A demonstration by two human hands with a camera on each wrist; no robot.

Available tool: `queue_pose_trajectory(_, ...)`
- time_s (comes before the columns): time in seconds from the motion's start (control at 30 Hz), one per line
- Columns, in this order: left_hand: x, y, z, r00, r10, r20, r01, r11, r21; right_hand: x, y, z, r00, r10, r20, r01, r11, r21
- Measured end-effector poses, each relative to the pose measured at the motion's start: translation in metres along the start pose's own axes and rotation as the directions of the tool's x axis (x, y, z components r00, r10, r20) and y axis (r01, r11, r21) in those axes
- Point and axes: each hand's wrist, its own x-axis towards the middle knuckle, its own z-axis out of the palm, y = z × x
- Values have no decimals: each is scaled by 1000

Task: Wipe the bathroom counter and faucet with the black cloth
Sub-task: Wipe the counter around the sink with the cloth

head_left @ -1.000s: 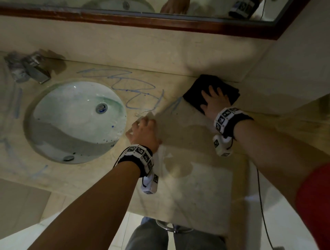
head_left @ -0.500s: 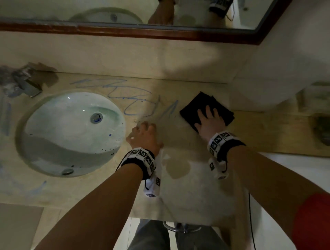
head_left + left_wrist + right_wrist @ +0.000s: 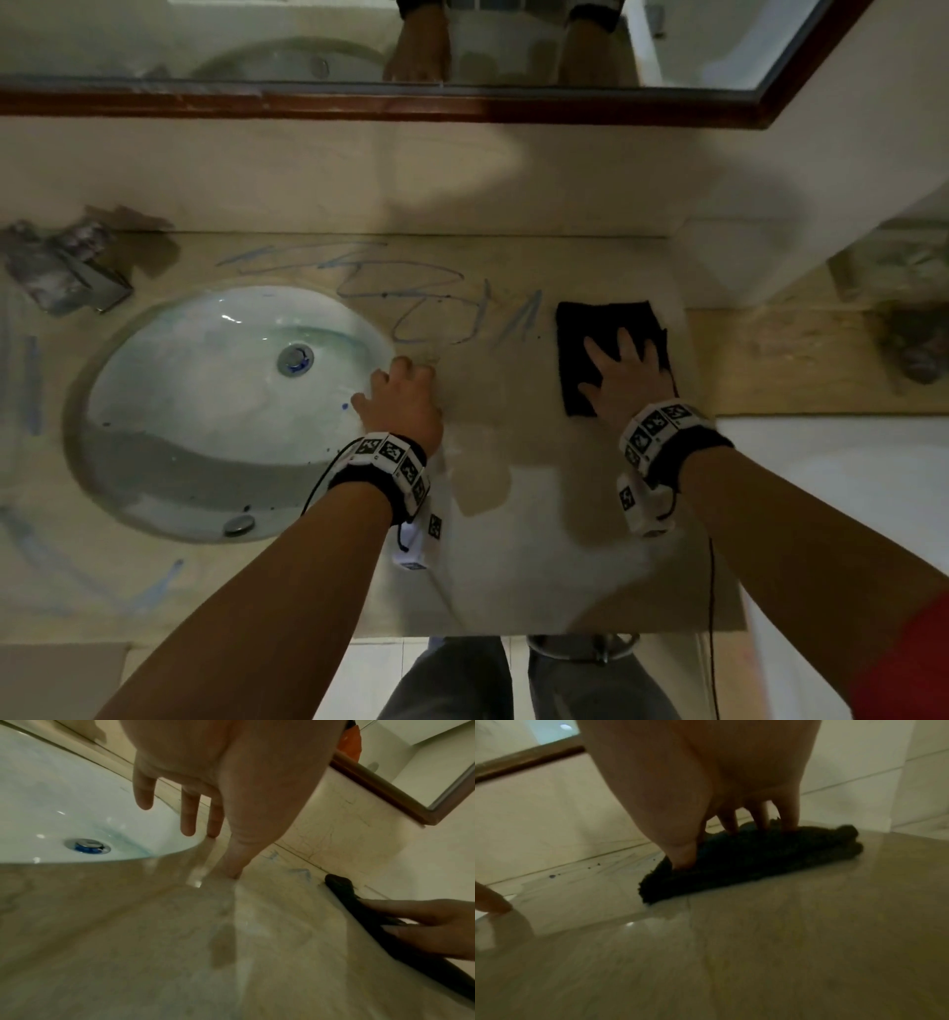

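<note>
The folded black cloth (image 3: 601,329) lies flat on the beige counter (image 3: 513,539), right of the blue scribbles (image 3: 411,298). My right hand (image 3: 624,375) presses on it with spread, straight fingers; in the right wrist view the fingertips (image 3: 731,825) dig into the cloth (image 3: 770,854). My left hand (image 3: 403,395) rests its straight fingers (image 3: 189,817) on the counter at the sink's right rim and holds nothing. The chrome faucet (image 3: 67,277) stands at the far left, behind the white sink (image 3: 215,401). In the left wrist view the cloth (image 3: 342,888) lies under my right hand (image 3: 424,927).
A wall (image 3: 770,257) juts out just right of the cloth. The wood-framed mirror (image 3: 359,110) hangs above the backsplash. More blue marks (image 3: 31,380) run left of the sink. A dim object (image 3: 914,339) sits on the far right ledge.
My right hand has drawn the cloth back from the rear wall corner toward me. My left hand has stayed by the sink's rim.
</note>
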Motion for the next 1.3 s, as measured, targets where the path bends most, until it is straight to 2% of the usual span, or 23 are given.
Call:
queue_pose_trajectory(0.07,1,-7,0,999,33,4,-33,999,-3,5,-5,6,999,25,39,-27,998,54)
queue_pose_trajectory(0.2,5,-12,0,996,85,-16,-85,996,15,20,-14,7,997,74,26,-76,994,76)
queue_pose_trajectory(0.47,5,-18,0,993,115,-9,-115,993,15,58,-57,-16,994,105,28,-107,989,105)
queue_pose_trajectory(0.57,6,-19,-1,992,126,-10,-126,992,0,58,-79,-15,999,44,-1,-44,998,47)
queue_pose_trajectory(0.7,5,-18,0,993,117,-17,-117,993,5,31,-117,6,981,-193,-27,191,979,-65)
queue_pose_trajectory(0.8,4,-15,-1,994,110,-16,-109,994,15,22,-108,14,957,-288,-37,284,955,-85)
queue_pose_trajectory(0.9,5,-15,-2,995,99,-15,-99,995,11,45,-79,2,969,-240,-56,238,970,-48)
queue_pose_trajectory(0.97,5,-15,-2,995,96,-11,-96,995,13,64,-67,-11,987,-156,-26,155,988,-26)
queue_pose_trajectory(1.03,4,-16,-2,995,96,-5,-96,995,8,70,-65,-16,992,-125,-3,125,992,-11)
queue_pose_trajectory(1.1,3,-16,0,996,93,-11,-93,996,0,55,-69,-8,989,-148,-25,147,989,-20)
queue_pose_trajectory(1.2,3,-15,0,995,95,-13,-95,996,-1,10,-74,19,963,-254,-95,247,966,-81)
queue_pose_trajectory(1.3,3,-16,0,995,96,-17,-96,995,-2,-5,-75,31,958,-280,-68,273,957,-94)
